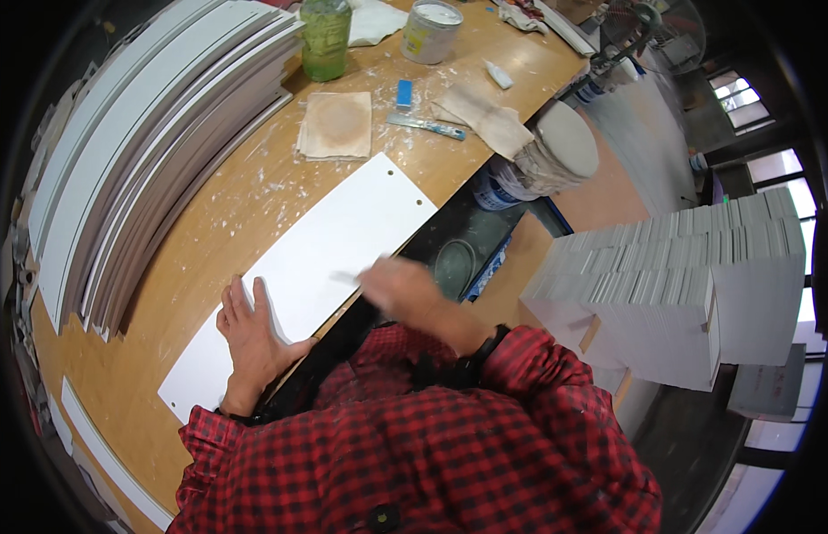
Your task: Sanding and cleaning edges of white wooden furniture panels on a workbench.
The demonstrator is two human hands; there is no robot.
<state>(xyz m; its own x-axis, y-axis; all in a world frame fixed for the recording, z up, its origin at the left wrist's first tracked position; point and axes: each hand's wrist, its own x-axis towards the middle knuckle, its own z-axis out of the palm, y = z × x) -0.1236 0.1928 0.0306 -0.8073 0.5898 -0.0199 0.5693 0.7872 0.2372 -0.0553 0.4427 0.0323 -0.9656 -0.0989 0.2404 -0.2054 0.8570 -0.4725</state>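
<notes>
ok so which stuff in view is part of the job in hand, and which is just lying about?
In hand:
- white panel, under the spread left hand
- right hand, blurred at the panel's near edge; can't tell what it grips

Seemingly just lying about, untouched now:
- blue block
- blue-handled flat tool
- white tube
- green jar

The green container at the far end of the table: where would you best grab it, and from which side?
Probably around the middle of its upright, rounded wall, coming from the near right: the green container has open tabletop there, while the stack of curved boards crowds its left side.
</notes>
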